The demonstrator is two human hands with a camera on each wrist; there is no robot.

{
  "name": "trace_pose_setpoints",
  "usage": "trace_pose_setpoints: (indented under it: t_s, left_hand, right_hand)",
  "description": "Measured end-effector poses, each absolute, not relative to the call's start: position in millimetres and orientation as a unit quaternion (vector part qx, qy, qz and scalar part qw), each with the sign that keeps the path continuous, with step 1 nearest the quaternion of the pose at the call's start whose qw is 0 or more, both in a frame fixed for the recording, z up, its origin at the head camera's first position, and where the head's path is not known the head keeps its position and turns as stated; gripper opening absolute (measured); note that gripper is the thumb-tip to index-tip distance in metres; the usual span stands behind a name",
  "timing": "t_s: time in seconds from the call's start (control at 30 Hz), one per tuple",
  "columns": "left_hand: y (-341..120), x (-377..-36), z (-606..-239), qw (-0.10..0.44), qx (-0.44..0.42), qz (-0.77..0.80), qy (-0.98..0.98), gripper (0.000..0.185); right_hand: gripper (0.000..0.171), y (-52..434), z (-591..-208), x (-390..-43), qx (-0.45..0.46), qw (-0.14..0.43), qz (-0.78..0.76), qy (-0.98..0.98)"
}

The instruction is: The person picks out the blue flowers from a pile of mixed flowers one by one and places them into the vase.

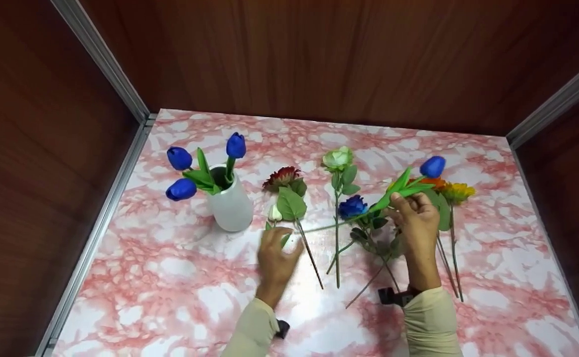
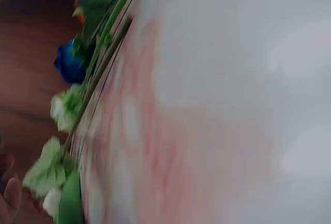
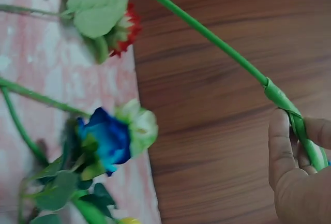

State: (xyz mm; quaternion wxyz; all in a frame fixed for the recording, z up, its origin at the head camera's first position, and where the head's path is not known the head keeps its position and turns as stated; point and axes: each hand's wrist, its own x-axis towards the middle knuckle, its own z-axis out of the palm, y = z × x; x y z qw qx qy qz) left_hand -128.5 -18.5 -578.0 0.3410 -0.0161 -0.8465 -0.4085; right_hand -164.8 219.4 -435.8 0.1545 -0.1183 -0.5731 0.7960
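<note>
My right hand [image 1: 416, 218] pinches a blue tulip [image 1: 433, 167] by its leafy stem, just below the leaves, above the flowers on the right. In the right wrist view, thumb and fingers close round the green stem [image 3: 207, 32] where a leaf wraps it. That stem slants leftward to my left hand [image 1: 277, 258], which has its thumb and fingers apart near the stem's end. A white vase [image 1: 233, 208] with several leaves and three blue tulips [image 1: 179, 157] stands upright to the left. In the left wrist view, only blurred fingertips [image 2: 11, 195] show at the edge.
Between the hands lie a dark red flower [image 1: 283, 177], a white bud [image 1: 275, 213], a pale green rose [image 1: 338, 158] and a blue rose [image 1: 353, 206]. Orange [image 1: 430, 183] and yellow flowers [image 1: 459, 192] lie to the right. Brown wooden panels [image 1: 319, 59] enclose the marbled table [image 1: 170, 307].
</note>
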Motion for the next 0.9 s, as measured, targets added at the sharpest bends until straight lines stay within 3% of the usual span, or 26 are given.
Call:
trace_pose_setpoints:
  t_s: [0.23,0.37,0.9]
  left_hand:
    - [-53.5,-137.1,-577.6,0.43,0.144,-0.414,-0.789,0.019]
    - [-66.0,-136.9,-578.1,0.444,0.21,-0.408,-0.769,0.026]
    - [-89.0,-143.8,-571.3,0.451,0.272,-0.434,-0.731,0.042]
  right_hand:
    - [0.018,208.3,-416.1,-159.3,-0.098,0.143,0.848,-0.5]
    - [0.02,201.2,-406.2,-157.8,-0.083,0.132,0.879,-0.45]
    - [0.017,174.3,-371.6,-151.2,-0.004,0.098,0.921,-0.377]
